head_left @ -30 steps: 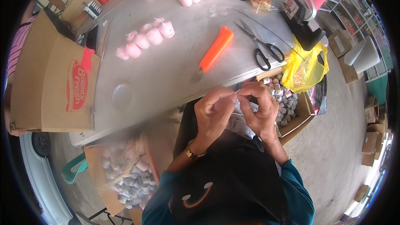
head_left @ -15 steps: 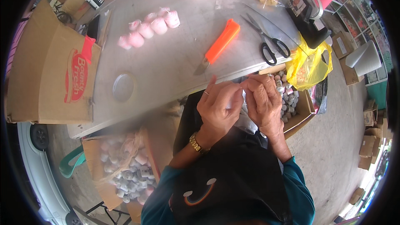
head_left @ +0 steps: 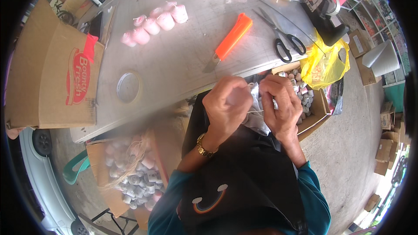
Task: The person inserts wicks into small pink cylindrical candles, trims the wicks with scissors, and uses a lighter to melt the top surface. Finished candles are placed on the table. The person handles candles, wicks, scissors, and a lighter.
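Both hands are in front of my body, just off the table's near edge. My left hand point(head_left: 227, 103) has its fingers curled closed, a gold watch point(head_left: 203, 146) on its wrist. Close beside it, my right hand point(head_left: 282, 103) is closed in the same way. A thin pale string point(head_left: 256, 111) runs between the two hands, pinched at the fingers of each. Right below them, a whitish wrapped bundle point(head_left: 257, 124) rests against my black apron point(head_left: 248, 182); the hands partly hide it, and its exact form cannot be made out.
On the table point(head_left: 174, 67) lie an orange cutter point(head_left: 233, 37), black-handled scissors point(head_left: 283, 41), a tape roll point(head_left: 129, 88) and pink wrapped cylinders point(head_left: 156, 22). Open cartons of small cylinders stand lower left point(head_left: 89, 159) and right point(head_left: 320, 109), by a yellow bag point(head_left: 326, 67). A large carton point(head_left: 52, 69) sits left.
My hands have drawn slightly apart, and the string now shows between them. My left hand has curled its fingers in tighter. The whole view has shifted a little.
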A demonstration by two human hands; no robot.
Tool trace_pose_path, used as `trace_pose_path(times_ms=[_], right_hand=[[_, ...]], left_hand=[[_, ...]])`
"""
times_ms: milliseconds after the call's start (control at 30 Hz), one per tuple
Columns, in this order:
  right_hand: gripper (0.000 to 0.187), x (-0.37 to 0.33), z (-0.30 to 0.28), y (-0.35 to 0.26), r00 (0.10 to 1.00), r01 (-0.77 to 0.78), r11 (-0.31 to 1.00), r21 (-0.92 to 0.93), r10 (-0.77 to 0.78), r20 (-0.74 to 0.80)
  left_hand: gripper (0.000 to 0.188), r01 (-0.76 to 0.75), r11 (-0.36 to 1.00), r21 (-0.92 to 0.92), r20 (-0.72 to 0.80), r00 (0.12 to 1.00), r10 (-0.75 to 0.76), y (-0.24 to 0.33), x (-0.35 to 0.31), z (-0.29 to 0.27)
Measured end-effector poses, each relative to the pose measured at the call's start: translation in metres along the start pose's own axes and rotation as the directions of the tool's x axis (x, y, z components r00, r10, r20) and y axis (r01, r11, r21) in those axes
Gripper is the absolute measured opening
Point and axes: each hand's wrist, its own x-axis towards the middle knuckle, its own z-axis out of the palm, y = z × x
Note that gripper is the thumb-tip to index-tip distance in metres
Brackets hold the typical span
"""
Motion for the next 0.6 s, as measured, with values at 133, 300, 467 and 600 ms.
trace_pose_path(times_ms=[133,300,467,600], right_hand=[[0.022,-0.004,-0.002,-0.006,0.998,-0.057,0.991,0.121,0.055,0.023],[0.024,-0.004,0.005,0.000,1.000,0.012,0.999,0.046,-0.013,0.005],[0.028,-0.003,0.003,0.007,0.991,0.132,0.991,-0.032,-0.131,0.023],[0.030,-0.002,-0.001,0.010,0.973,0.230,0.969,-0.094,-0.228,0.032]], left_hand=[[0.016,0.124,0.987,-0.104,0.006,0.992,-0.124,0.005,-0.003,-0.002],[0.016,0.099,0.987,-0.126,0.063,0.994,-0.092,0.009,-0.002,-0.003],[0.015,0.091,0.989,-0.113,0.104,0.991,-0.079,0.013,0.000,-0.008],[0.014,0.027,0.996,-0.081,0.143,0.990,-0.016,0.014,0.002,-0.012]])
